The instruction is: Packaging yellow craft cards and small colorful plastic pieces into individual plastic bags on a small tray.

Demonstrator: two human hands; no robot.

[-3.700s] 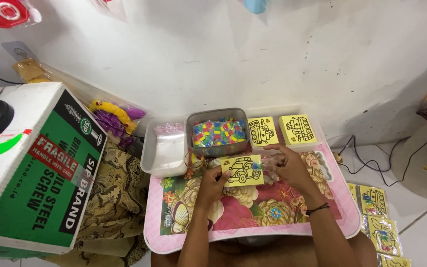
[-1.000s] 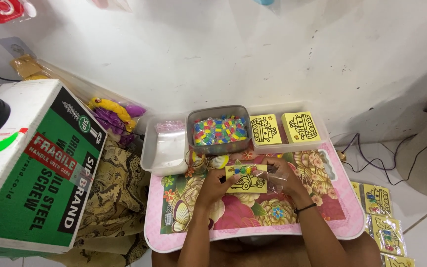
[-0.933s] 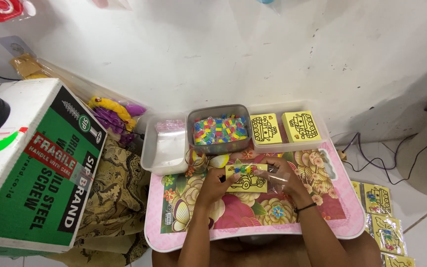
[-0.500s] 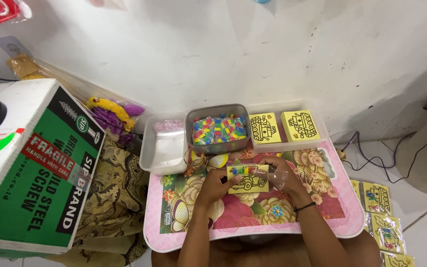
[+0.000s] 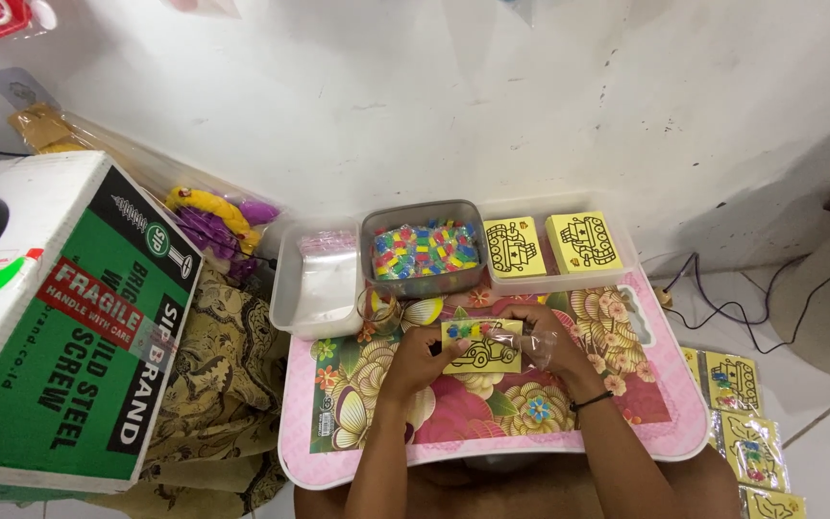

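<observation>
My left hand [image 5: 417,354] and my right hand [image 5: 551,346] hold a small yellow card [image 5: 481,346] with a black car drawing between them, over the pink floral table [image 5: 492,423]. A strip of small coloured pieces lies along the card's top edge, and clear plastic wrap covers the card's right side under my right fingers. Just beyond the hands stands a grey tub [image 5: 423,248] full of small coloured pieces.
A clear tray [image 5: 315,281] of plastic bags sits left of the tub; a tray with two stacks of yellow cards [image 5: 555,244] sits right. Packed cards [image 5: 744,415] lie on the floor at right. A large green and white carton [image 5: 60,317] stands at left.
The card has come down from near the tub toward me, and the coloured strip and clear wrap are on it now. Both hands moved slightly closer together.
</observation>
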